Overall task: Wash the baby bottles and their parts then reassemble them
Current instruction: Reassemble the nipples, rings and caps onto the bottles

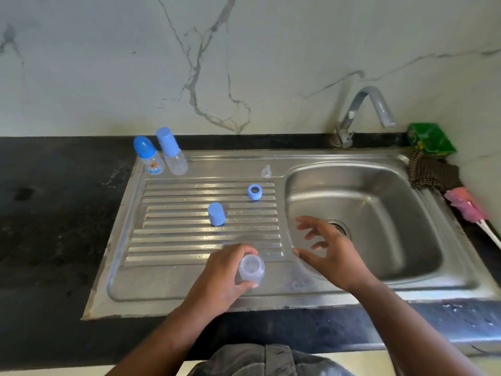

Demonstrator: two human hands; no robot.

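baby bottles stand two together at the far left corner of the ribbed stainless steel drainboard (168, 240), which is set into the black stone desk (54, 226): a clear plastic bottle with domed blue cap and printed label (150, 160), and just beside it a clear plastic bottle with flat-topped pale blue cap (173, 156). both are closed and whole, so i judge them either finished or not yet begun; nothing shows which.

the third bottle is in pieces. a pale blue cylindrical cap (216, 214) stands mouth down on the ribs. nearer, the left grip (225, 278) is curled round a clear open bottle body (251, 270), held above the drainboard's front edge. a blue plastic screw ring (254, 191) lies flat farther back, and a small clear soft teat (266, 171) sits beyond it. water drops glint on the steel.

the right grip (328, 253) is released, fingers spread, over the smooth steel basin (393, 213). no water runs from the curved metal tap (363, 109). a pink bristled bottle brush (466, 204) lies at the far right. this bottle's reassembly remains.
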